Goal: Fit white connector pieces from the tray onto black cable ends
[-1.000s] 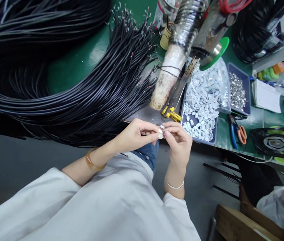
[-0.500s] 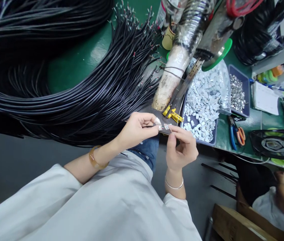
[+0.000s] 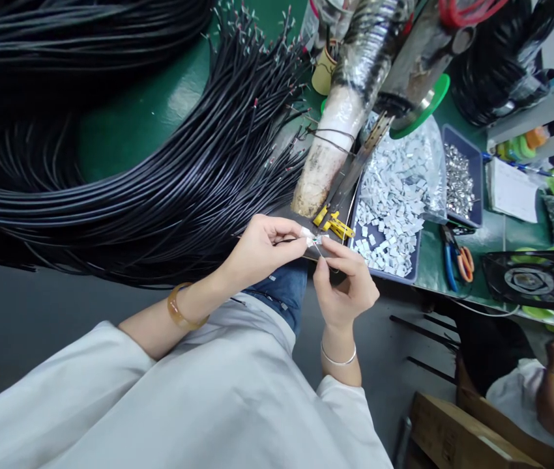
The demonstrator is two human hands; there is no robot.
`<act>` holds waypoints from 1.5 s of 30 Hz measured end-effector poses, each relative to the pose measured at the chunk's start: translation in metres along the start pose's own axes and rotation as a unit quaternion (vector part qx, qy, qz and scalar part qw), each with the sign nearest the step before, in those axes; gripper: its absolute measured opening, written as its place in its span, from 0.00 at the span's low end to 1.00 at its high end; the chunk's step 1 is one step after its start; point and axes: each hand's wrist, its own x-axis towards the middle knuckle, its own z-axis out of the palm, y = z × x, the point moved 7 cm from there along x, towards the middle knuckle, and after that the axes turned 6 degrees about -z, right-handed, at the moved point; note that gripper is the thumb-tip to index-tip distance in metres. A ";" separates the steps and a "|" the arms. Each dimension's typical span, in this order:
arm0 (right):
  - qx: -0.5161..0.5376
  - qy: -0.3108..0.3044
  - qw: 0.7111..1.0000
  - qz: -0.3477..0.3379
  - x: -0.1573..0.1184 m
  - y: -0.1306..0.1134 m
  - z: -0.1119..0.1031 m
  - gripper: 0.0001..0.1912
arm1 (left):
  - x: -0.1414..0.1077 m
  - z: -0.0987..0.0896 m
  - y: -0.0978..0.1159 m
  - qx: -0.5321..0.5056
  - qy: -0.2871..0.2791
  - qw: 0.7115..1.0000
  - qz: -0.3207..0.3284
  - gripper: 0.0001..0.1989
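My left hand (image 3: 270, 251) is closed on the end of a black cable, with white wrapping on a fingertip. Close against it, my right hand (image 3: 348, 283) pinches a thin pin-like tool (image 3: 320, 253). A small whitish connector (image 3: 322, 240) sits between the two sets of fingertips, at the cable's end; which fingers bear it is too small to tell. Just beyond the hands lies a yellow clip-like piece (image 3: 336, 225) on the dark board. A tray (image 3: 416, 260) of small white connectors stands to the right of my right hand.
A large bundle of black cables (image 3: 160, 176) covers the left of the green table. A duct (image 3: 328, 143) hangs down beyond my hands. Metal parts (image 3: 459, 179), pliers (image 3: 453, 257) and a black fan (image 3: 531, 280) lie to the right. Another person's arm (image 3: 553, 387) shows at lower right.
My right hand has moved slightly left, closer to my left fingertips. The small connector now meets the cable's end. The whole view has shifted a little.
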 end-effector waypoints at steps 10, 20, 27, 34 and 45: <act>0.078 -0.007 0.994 0.076 -0.001 0.012 0.007 0.05 | 0.005 -0.001 0.003 0.002 0.046 0.999 0.010 0.05; 0.085 -0.022 0.994 0.059 0.011 0.005 0.007 0.06 | 0.002 0.002 0.013 -0.040 0.045 0.998 0.018 0.03; 0.079 -0.021 0.995 0.055 0.012 0.005 0.005 0.06 | 0.004 0.000 0.010 -0.024 0.051 0.998 0.022 0.02; 0.047 -0.019 0.997 0.064 0.011 0.009 0.004 0.07 | 0.003 -0.001 0.004 0.003 0.058 0.998 0.025 0.04; 0.016 -0.011 1.000 0.013 0.021 -0.004 0.000 0.11 | 0.001 -0.001 0.009 0.042 0.058 0.997 0.041 0.05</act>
